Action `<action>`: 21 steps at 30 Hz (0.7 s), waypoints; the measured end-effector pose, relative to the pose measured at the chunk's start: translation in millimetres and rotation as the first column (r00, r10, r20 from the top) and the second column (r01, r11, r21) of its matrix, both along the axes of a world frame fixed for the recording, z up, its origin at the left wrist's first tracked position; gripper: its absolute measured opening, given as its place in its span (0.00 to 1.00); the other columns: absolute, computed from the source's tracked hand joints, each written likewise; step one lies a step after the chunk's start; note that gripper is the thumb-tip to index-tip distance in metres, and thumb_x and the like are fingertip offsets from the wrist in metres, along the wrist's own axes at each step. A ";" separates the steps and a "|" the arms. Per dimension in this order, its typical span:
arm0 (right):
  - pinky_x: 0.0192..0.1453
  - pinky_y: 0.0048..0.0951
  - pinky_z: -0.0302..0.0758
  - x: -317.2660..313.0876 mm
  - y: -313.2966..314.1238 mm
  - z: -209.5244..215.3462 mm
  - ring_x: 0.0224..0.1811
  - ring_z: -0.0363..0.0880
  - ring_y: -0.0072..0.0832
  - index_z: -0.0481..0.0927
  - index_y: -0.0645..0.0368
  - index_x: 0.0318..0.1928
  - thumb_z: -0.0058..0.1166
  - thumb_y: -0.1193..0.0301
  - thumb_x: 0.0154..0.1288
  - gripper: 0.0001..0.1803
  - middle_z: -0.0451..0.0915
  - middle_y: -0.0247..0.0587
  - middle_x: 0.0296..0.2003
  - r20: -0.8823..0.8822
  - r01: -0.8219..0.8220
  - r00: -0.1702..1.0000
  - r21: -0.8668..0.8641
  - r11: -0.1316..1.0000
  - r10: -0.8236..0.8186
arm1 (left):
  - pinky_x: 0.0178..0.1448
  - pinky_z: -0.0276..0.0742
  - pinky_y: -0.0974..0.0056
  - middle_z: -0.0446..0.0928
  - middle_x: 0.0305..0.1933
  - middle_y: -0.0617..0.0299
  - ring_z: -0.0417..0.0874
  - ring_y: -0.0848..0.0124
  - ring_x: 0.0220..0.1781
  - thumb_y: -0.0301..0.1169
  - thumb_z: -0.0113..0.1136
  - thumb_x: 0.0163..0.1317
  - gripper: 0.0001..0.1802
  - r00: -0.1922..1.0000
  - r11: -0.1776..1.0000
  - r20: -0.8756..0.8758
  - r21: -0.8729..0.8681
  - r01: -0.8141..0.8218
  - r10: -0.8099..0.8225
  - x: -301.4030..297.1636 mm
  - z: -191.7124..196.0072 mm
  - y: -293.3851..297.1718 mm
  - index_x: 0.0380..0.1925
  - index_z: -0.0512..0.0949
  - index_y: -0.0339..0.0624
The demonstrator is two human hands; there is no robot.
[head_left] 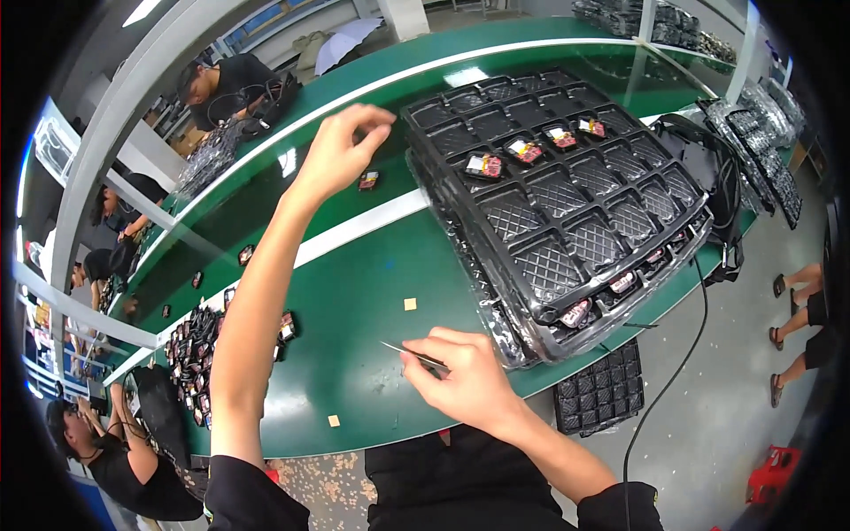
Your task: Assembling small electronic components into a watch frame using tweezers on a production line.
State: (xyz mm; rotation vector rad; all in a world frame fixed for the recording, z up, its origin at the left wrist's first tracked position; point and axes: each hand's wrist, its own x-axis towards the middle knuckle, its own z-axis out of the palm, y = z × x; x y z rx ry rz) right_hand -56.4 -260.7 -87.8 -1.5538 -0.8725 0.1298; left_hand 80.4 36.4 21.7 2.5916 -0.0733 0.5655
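My left hand [341,155] is raised over the far side of the green bench, left of a stack of black plastic trays [567,199]. Its fingers are loosely bent, with the thumb apart and nothing visible between them. Below it lies a small black part with a red label [368,180]. My right hand [465,376] is closed around slim, pointed tweezers [423,357], their tip toward the left over the bench. Small yellowish squares [410,304] lie nearby on the green surface. Several labelled parts [524,151] sit in a row of the top tray's compartments.
A pile of small black parts [193,354] lies at the left, beyond my left forearm. A white rail [354,228] runs along the green bench [372,380]. A black cable [660,403] hangs at the right. Co-workers [232,88] sit along the left. A red stool [773,475] stands on the floor.
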 end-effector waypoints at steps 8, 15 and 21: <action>0.29 0.36 0.77 -2.9 2.3 7.2 0.22 0.81 0.36 0.92 0.66 0.46 0.69 0.74 0.69 0.09 0.84 0.45 0.28 0.000 -0.015 1.000 -0.045 0.999 0.015 | 0.76 0.78 0.53 0.84 0.68 0.57 0.81 0.55 0.71 0.37 0.68 0.75 0.25 0.973 0.971 -0.201 0.228 -0.068 0.116 -24.6 -79.3 42.5 0.70 0.82 0.49; 0.24 0.25 0.68 -8.4 6.2 15.0 0.19 0.76 0.19 0.94 0.68 0.45 0.72 0.79 0.66 0.09 0.83 0.40 0.24 0.028 0.033 0.999 -0.080 0.996 -0.031 | 0.70 0.80 0.52 0.83 0.60 0.54 0.84 0.55 0.63 0.39 0.70 0.76 0.27 0.997 0.994 -0.073 0.107 0.040 -0.032 -43.6 -82.8 49.6 0.71 0.79 0.46; 0.24 0.28 0.69 -4.1 4.6 13.5 0.18 0.75 0.22 0.93 0.68 0.45 0.72 0.79 0.66 0.08 0.82 0.40 0.24 0.054 0.049 0.998 -0.142 0.989 -0.042 | 0.59 0.83 0.50 0.85 0.49 0.53 0.87 0.50 0.53 0.47 0.76 0.69 0.24 0.987 0.992 -0.159 0.114 0.049 -0.031 -145.7 -60.4 -15.0 0.56 0.87 0.43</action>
